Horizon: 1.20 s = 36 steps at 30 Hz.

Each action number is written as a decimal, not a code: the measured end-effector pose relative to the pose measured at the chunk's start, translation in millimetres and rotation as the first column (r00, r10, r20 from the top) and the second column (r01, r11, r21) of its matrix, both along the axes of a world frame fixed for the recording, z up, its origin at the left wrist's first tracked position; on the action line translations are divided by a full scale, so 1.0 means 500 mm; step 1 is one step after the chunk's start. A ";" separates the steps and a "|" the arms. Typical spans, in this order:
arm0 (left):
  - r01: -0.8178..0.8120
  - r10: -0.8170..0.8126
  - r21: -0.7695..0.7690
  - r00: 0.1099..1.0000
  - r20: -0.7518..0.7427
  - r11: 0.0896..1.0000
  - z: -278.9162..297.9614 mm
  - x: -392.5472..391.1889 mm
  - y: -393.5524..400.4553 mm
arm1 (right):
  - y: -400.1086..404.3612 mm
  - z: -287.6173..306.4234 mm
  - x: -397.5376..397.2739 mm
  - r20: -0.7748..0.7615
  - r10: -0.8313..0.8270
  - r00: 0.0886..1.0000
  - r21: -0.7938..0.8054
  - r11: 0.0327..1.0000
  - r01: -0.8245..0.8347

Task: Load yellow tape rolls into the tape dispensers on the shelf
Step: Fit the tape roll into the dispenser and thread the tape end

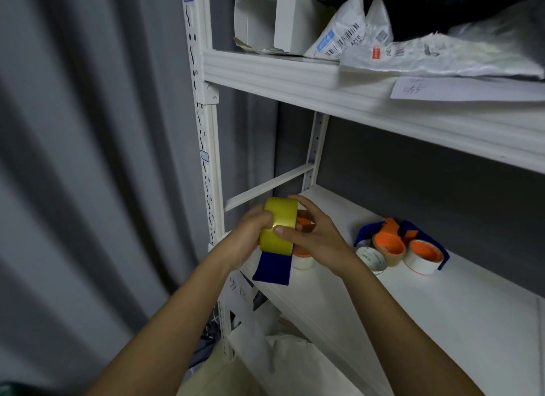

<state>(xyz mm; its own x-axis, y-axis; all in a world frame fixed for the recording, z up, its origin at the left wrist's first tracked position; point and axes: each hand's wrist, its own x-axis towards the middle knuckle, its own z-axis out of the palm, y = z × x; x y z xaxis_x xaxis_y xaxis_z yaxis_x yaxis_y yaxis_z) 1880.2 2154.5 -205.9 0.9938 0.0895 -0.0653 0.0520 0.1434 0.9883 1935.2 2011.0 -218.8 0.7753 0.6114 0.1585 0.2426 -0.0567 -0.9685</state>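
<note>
at the left end of the white shelf (442, 307), a yellow tape roll (278, 226) is gripped by the left hand (250, 239), fingers curled round it. it sits on a blue dispenser (272, 267) with an orange hub. the right hand (315, 236) pinches its rim. the roll should be pressed squarely onto the hub. further right, more dispensers (404, 245) wait, well apart.
</note>
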 end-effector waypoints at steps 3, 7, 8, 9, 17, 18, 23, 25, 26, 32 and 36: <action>0.003 -0.002 -0.003 0.999 0.033 1.000 0.000 -0.007 -0.004 | 0.005 -0.003 0.003 -0.108 -0.033 0.994 -0.012 0.999 0.032; -0.004 0.005 -0.007 1.000 0.028 1.000 -0.006 -0.011 -0.003 | 0.016 -0.005 0.004 -0.268 -0.054 0.962 -0.024 0.998 0.049; -0.005 0.005 0.007 1.000 0.019 1.000 -0.007 -0.011 -0.005 | 0.016 -0.003 0.005 -0.284 -0.064 0.957 -0.017 0.998 0.061; -0.005 0.005 0.024 1.000 0.009 1.000 -0.008 -0.010 -0.007 | 0.015 -0.002 0.006 -0.280 -0.074 0.957 -0.006 0.997 0.075; -0.124 0.123 -0.052 0.992 -0.007 0.991 0.003 0.003 -0.005 | 0.006 -0.013 0.002 -0.018 0.027 0.999 -0.007 1.000 -0.027; -0.125 0.124 -0.076 0.992 -0.016 0.989 0.003 0.005 -0.003 | 0.006 -0.014 0.002 0.027 0.028 0.999 0.004 1.000 -0.028; -0.161 0.155 -0.135 0.987 -0.049 0.978 0.007 0.017 0.008 | 0.002 -0.014 0.000 0.419 -0.011 0.908 -0.113 0.992 0.064; -0.155 0.146 -0.159 0.987 -0.066 0.975 0.010 0.021 0.012 | -0.004 -0.015 0.002 0.601 0.028 0.799 -0.195 0.974 0.113; -0.152 0.142 -0.162 0.987 -0.069 0.975 0.012 0.023 0.013 | -0.006 -0.015 0.004 0.693 0.049 0.720 -0.226 0.962 0.152; -0.106 0.098 -0.083 0.991 -0.096 0.991 0.034 0.026 0.012 | -0.017 -0.015 0.027 0.849 0.062 0.525 -0.214 0.948 0.234; -0.098 0.098 -0.022 0.995 0.014 0.995 0.039 0.019 -0.010 | -0.017 -0.005 0.027 0.373 0.000 0.928 -0.069 0.997 0.028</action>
